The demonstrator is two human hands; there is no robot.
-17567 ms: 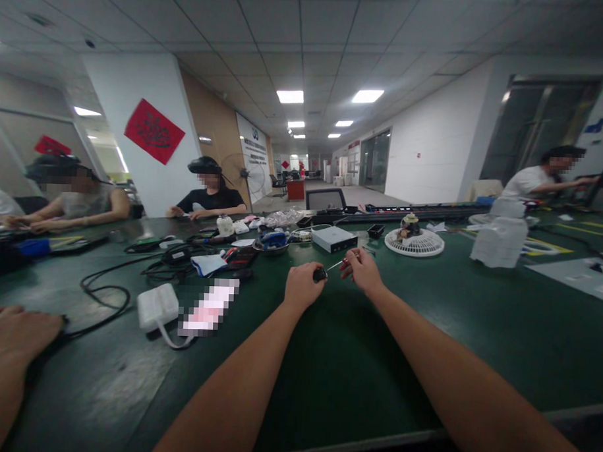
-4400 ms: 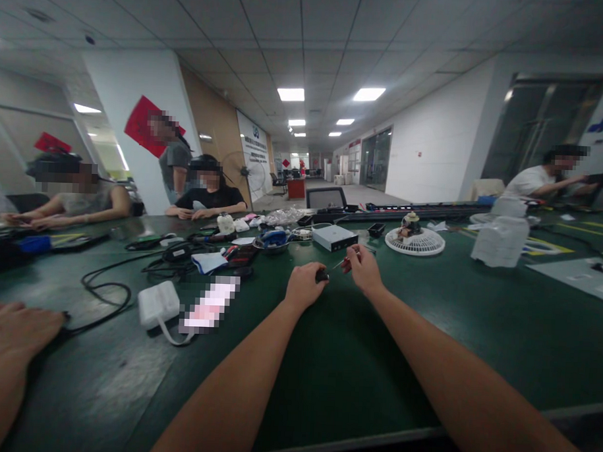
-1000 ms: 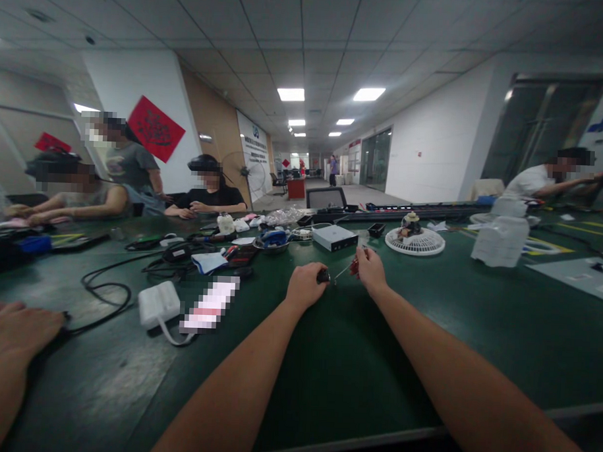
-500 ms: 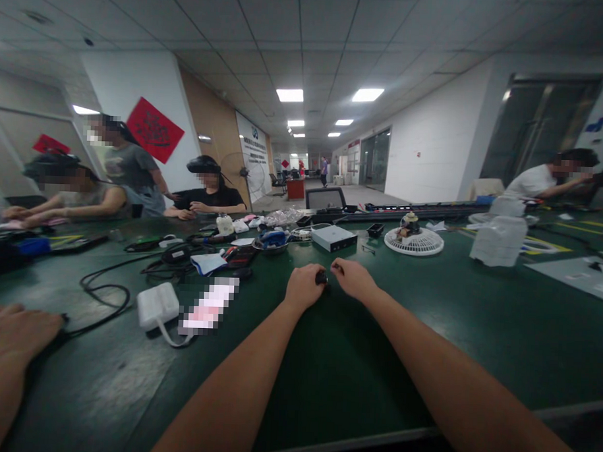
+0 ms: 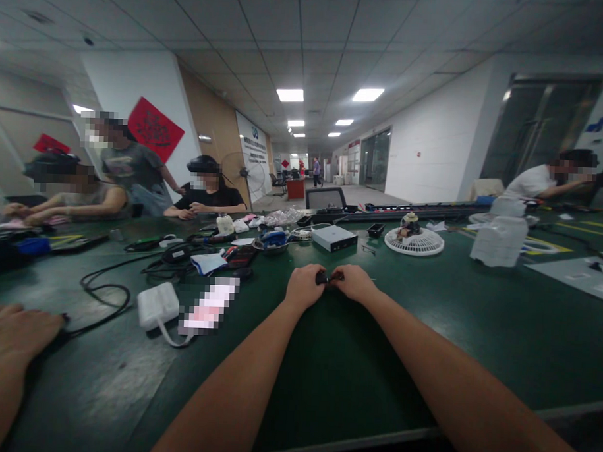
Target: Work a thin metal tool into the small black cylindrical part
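My left hand (image 5: 304, 285) is closed around a small black round part (image 5: 321, 277), whose end sticks out between the fingers toward the right. Facing it, my right hand (image 5: 353, 282) is in a pinch, its fingertips at a small dark piece too small to name. The two hands almost meet just above the green table (image 5: 356, 366). Beyond them sits a silver-grey box-shaped drive (image 5: 335, 238) with a dark front face. A white round fan grille (image 5: 414, 242) with a motor on it lies to the right of the drive.
At left are a white adapter (image 5: 158, 305) with a cord, black cables (image 5: 106, 298), folded paper (image 5: 209, 263) and a metal bowl with blue parts (image 5: 272, 239). Another person's hand (image 5: 18, 338) rests at the left edge. A translucent plastic container (image 5: 499, 241) stands at right. Several people are around the table.
My right hand has turned slightly and its fingertips have moved in toward the black part in my left hand. The left hand has stayed in place.
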